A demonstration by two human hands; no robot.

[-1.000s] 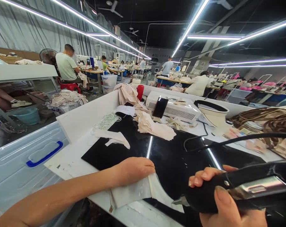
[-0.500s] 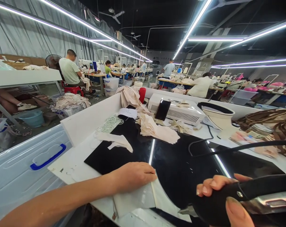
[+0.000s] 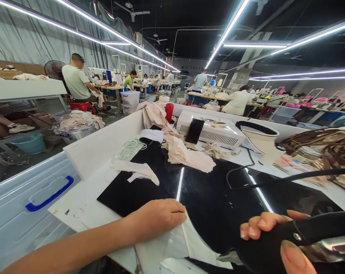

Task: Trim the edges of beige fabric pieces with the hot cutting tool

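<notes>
My left hand is closed on a cream fabric piece, with thumb and fingertips pinching its edge. The fabric lies at the front of a glossy black sheet, and part of it is hidden under my hand and forearm. In my right hand is a black corded hand tool with a pointed metal tip, partly cut off by the frame. Its tip rests at or just above the right end of the fabric; contact is hard to tell. A stack of cream fabric pieces lies farther back.
A black cable arches over the table's right side. Behind the sheet are a white vented box, a phone and a cream rimmed container. A tangle of pale green cord lies left; a lidded plastic bin stands beside the table.
The view has shifted slightly, moving the background up and left. My right hand and the tool sit a little farther right; my left hand keeps its hold on the fabric.
</notes>
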